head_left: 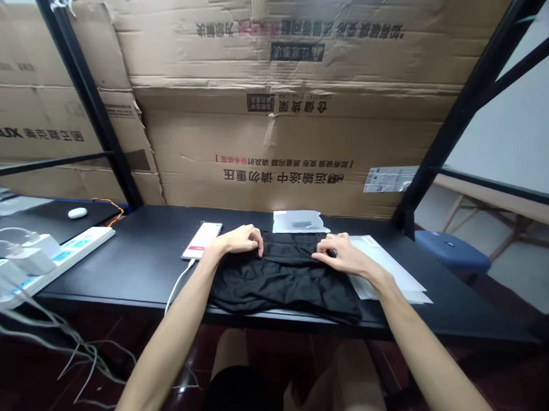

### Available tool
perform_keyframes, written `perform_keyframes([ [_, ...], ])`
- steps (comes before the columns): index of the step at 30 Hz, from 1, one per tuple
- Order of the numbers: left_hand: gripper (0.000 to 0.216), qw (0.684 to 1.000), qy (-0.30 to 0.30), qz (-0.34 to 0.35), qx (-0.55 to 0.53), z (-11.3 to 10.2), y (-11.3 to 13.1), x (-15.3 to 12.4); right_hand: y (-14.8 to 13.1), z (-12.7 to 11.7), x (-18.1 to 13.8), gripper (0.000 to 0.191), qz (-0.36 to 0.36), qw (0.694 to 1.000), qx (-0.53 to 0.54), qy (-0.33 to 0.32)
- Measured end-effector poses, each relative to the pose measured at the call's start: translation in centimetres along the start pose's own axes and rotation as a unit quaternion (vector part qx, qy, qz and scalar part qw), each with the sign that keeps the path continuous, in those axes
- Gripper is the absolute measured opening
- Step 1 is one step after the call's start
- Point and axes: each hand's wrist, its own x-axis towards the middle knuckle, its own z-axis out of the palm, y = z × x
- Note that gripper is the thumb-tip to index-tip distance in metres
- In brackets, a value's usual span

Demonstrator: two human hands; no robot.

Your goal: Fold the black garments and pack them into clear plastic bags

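As I read the head feed | black cloth [284, 286] lies on the table [129, 241], long axis crosswise | left hand [238, 240] and right hand [340, 255] at its far fold | fingers [255, 238] curled on it (pinch or mere touch, cannot tell)

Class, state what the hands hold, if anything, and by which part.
The left hand and right hand hold a black cloth by its far edge.
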Motion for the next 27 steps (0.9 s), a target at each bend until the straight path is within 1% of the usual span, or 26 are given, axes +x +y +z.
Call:
perform_keyframes([
  [4,0.035,1.000,-0.005,-0.003,0.004,0.0,0.3,0.0,0.2,0.1,-0.1,0.042,-0.012,1.000,0.010,-0.027],
  [11,0.035,1.000,-0.006,-0.007,0.028,0.1,0.3,0.0,0.4,0.0,-0.3,0.040,-0.007,0.999,0.010,-0.042],
  [14,0.034,0.998,-0.009,-0.015,0.065,0.4,0.6,0.1,0.1,0.0,-0.6,0.039,-0.001,1.000,0.008,-0.030],
  [17,0.031,0.994,0.014,-0.001,0.106,0.7,1.6,-0.4,-1.0,-0.2,-1.4,0.036,0.009,1.000,0.008,0.020],
  [19,0.031,0.990,0.055,0.019,0.125,0.8,2.5,-1.5,-2.1,-0.3,-2.4,0.034,0.002,0.998,0.017,0.064],
  [21,0.030,0.985,0.102,0.035,0.131,1.1,3.4,-3.3,-3.4,-0.2,-3.7,0.033,-0.018,0.995,0.041,0.088],
  [24,0.028,0.982,0.143,0.036,0.116,1.8,4.4,-7.2,-4.6,0.6,-6.4,0.030,-0.040,0.992,0.090,0.081],
  [27,0.028,0.983,0.165,0.021,0.081,2.9,4.8,-11.7,-4.6,1.5,-9.4,0.024,-0.025,0.991,0.107,0.074],
])
